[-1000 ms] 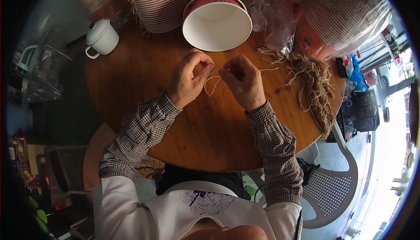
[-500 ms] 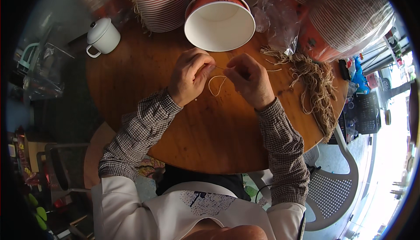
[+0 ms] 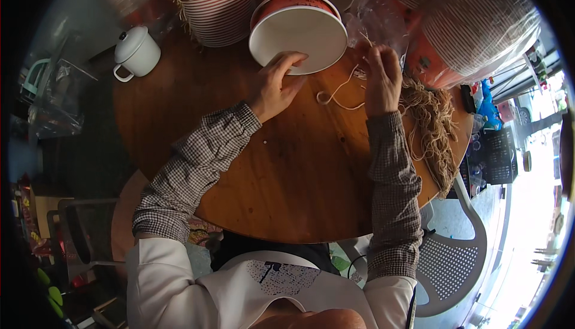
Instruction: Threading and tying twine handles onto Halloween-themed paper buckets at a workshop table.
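From where I stand, the far side of the table (image 3: 281, 197) holds, from the person's left to right, a lidded mug (image 3: 142, 56), a tub stack (image 3: 218, 11), two nested tubs (image 3: 293, 35) with mouths toward the person, a plastic bag (image 3: 383, 17) and a wrapped stack (image 3: 476, 29). The left hand (image 3: 272, 92) is at the nested tubs' near rim, the right hand (image 3: 383, 80) before the bag, a cord (image 3: 347, 108) between them. Strings (image 3: 434, 122) lie along the table's right edge, nearer than the wrapped stack, with a chair (image 3: 452, 263) beyond.
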The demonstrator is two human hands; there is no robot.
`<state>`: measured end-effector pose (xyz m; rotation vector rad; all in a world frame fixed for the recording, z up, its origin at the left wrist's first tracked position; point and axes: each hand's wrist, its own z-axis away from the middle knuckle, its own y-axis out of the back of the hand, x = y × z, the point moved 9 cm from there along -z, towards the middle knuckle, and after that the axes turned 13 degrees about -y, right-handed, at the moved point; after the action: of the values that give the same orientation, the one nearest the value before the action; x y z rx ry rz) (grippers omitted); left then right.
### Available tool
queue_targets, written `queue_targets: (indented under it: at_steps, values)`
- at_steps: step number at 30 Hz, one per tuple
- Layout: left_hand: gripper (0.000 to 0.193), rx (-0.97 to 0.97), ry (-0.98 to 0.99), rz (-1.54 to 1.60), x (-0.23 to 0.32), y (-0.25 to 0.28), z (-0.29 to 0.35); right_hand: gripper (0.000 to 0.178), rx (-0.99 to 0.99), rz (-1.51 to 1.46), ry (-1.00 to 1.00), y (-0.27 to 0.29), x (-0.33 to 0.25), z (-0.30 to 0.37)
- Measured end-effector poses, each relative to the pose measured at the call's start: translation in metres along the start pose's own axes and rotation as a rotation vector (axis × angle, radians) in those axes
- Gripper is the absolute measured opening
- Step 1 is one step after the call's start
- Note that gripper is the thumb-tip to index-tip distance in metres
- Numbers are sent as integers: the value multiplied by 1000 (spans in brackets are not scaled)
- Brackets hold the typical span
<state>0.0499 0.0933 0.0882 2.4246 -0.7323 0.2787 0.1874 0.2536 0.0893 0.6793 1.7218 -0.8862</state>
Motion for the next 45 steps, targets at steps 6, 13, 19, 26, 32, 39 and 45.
queue_targets:
  at_steps: [6,13,19,26,32,39,45]
  values:
    - [50,64,24,41,0,0,6,12,-227,-239,-104,-54,14,12]
    - [35,51,164,-84,-5,19,31,8,-377,-192,-193,-94,35,66]
    - [12,30,332,74,14,37,32,10,-294,-214,-170,-81,24,67]
    - [13,114,181,77,21,38,26,7,-271,-235,-160,-54,33,46]
    - [16,89,237,127,9,39,32,9,-325,-397,-332,-81,34,72]
    - [14,160,191,62,14,50,27,14,-401,-395,-132,-93,3,83]
    - [11,185,215,119,15,54,25,14,-427,-412,-166,-97,1,89]
